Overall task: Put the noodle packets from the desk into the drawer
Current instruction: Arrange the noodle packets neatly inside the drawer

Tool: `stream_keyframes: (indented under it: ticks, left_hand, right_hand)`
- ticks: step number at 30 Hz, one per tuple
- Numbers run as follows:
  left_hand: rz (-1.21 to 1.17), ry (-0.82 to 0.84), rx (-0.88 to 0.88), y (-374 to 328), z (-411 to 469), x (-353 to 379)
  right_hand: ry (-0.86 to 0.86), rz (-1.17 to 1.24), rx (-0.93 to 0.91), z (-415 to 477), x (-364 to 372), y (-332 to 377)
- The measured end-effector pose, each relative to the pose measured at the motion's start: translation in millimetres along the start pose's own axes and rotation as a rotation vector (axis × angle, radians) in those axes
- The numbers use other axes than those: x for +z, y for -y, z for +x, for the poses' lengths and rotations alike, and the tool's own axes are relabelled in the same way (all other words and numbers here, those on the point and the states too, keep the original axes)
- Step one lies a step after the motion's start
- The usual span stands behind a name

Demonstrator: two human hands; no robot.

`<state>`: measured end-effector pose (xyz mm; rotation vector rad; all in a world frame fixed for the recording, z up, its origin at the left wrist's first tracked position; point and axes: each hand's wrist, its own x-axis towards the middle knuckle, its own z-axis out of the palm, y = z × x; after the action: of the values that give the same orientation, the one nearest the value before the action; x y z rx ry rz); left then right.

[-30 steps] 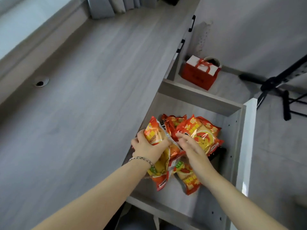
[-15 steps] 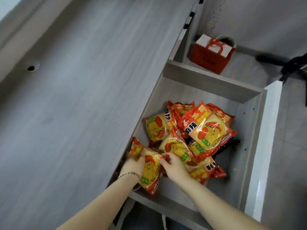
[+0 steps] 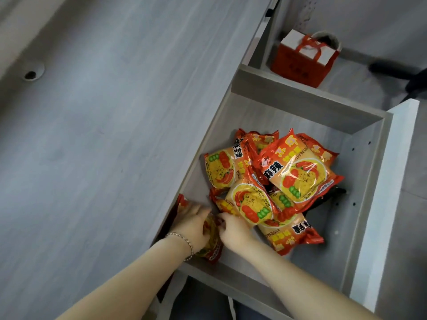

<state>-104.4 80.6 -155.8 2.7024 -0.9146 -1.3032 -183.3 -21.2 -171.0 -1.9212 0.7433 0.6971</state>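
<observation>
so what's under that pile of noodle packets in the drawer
Something black sticks out from beneath the noodle packets on their right, lying on the drawer floor. The packets cover most of it, so what it is cannot be told.

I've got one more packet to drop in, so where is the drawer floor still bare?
Bare floor lies along the drawer's right wall and behind the noodle packets, toward its back wall. The near left corner is crowded: both hands press a packet there.
</observation>
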Motion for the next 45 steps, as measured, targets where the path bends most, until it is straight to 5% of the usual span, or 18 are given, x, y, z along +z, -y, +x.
stream_keyframes:
  ticks: [2,7,11,15,17,22,24,28,34,39,43,45]
  left_hand:
    - [0.097,0.063,-0.014,0,6,0]
    - [0.245,0.123,-0.122,-14,15,11]
    - [0.361,0.152,-0.145,-20,17,19]
    - [0.395,0.17,-0.148,-18,15,15]
    - [0.162,0.125,-0.151,-19,15,6]
    - [-1.223,0.003,-0.156,-24,7,-30]
    - [-1.34,-0.02,-0.146,-25,4,-38]
    - [-0.964,-0.295,-0.068,-23,2,-42]
    - [-0.186,-0.183,-0.342,-6,-2,-18]
    - [-0.075,-0.215,-0.296,-2,-6,-2]
    - [0.38,-0.191,0.03,3,-2,-1]
    - [0.416,-0.11,0.125,0,5,-7]
  right_hand:
    - [-0.097,0.005,-0.048,-8,-17,-5]
    - [-0.773,-0.111,-0.105,-21,-56,-19]
    - [-0.464,-0.267,0.149,-13,-70,-28]
    - [-0.485,-0.021,0.027,-11,-76,-26]
    - [-0.506,0.129,-0.041,-17,-80,-27]
    - [-0.68,0.393,-0.147,-41,-97,-27]
    - [-0.605,0.565,-0.128,-43,-99,-26]
    - [-0.251,0.81,-0.042,-39,-80,-28]
    - [-0.014,0.819,0.134,-17,-21,-24]
    - [-0.102,0.552,0.085,-6,19,-15]
    - [-0.173,0.576,0.042,-6,19,-22]
    - [-0.191,0.623,0.055,-5,17,-24]
